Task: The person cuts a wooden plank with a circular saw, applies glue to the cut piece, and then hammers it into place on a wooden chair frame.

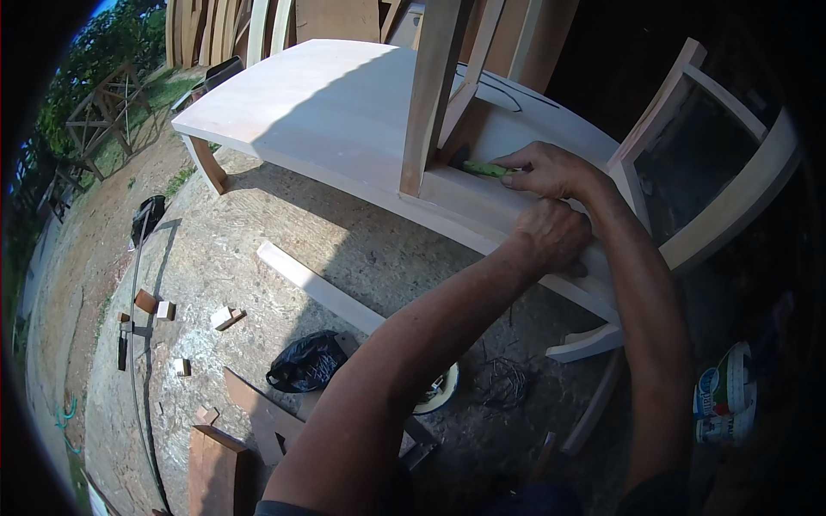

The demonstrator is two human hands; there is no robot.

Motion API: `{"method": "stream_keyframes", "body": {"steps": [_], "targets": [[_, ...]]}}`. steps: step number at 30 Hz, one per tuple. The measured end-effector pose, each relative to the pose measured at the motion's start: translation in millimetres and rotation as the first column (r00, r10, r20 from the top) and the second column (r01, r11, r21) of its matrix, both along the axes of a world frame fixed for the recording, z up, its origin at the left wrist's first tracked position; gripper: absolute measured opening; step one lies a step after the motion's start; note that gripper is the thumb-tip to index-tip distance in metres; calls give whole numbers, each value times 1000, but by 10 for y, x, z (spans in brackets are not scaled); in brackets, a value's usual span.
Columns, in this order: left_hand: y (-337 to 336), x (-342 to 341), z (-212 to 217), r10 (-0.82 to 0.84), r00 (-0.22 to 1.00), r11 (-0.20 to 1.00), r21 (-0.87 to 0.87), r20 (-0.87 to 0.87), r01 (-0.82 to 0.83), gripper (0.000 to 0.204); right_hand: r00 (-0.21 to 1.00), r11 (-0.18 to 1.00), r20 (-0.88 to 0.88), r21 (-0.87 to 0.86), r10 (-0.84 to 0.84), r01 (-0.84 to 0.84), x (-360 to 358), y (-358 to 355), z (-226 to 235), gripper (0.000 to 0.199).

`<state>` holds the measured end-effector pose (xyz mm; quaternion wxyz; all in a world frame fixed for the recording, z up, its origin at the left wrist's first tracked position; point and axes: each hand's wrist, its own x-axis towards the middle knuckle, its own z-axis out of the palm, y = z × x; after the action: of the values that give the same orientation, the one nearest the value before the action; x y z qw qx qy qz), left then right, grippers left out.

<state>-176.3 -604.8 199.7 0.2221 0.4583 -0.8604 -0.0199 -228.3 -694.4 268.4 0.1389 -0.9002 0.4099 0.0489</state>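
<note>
My right hand (546, 168) is closed around a slim tool with a green handle (489, 168); its dark end lies close to the foot of an upright wooden leg (423, 112). The exact kind of tool is too small to tell. Just nearer, my left hand (552, 234) is curled into a fist against a pale wooden rail (469, 202). Its fingertips are mostly hidden, so whatever they hold cannot be made out. The leg and rail belong to a wooden frame on a long pale tabletop (335, 86).
A curved wooden frame with a dark panel (705, 155) stands at right. On the concrete below are a pale board (314, 284), a black plastic bag (307, 361), wood offcuts (225, 318), a bowl (445, 391) and a white bucket (727, 396). Planks (215, 34) lean behind.
</note>
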Motion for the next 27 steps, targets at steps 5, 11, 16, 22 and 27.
{"method": "stream_keyframes", "body": {"steps": [5, 11, 16, 22, 27], "targets": [[-8, 34, -10, 25, 999, 1000, 2, 29, -25, 54, 989, 978, 116, -178, -92, 112, -15, 153, 31, 52], [-7, 11, 61, 21, 998, 1000, 0, 60, -21, 54, 908, 864, 406, -416, -102, 283, -662, 833, 45, 37], [-63, -169, 74, 97, 978, 994, 28, 186, -104, 67, 780, 803, 623, -434, -60, 408, -1803, 1521, -50, 25], [-10, -253, 112, 140, 950, 990, -45, 279, -133, 65, 946, 669, 324, -700, -16, 251, -3089, 1885, -554, 18], [-56, -148, 48, 160, 953, 982, -137, 257, -128, 67, 978, 753, 184, -630, -96, 192, -3271, 1723, -922, 40]]}}
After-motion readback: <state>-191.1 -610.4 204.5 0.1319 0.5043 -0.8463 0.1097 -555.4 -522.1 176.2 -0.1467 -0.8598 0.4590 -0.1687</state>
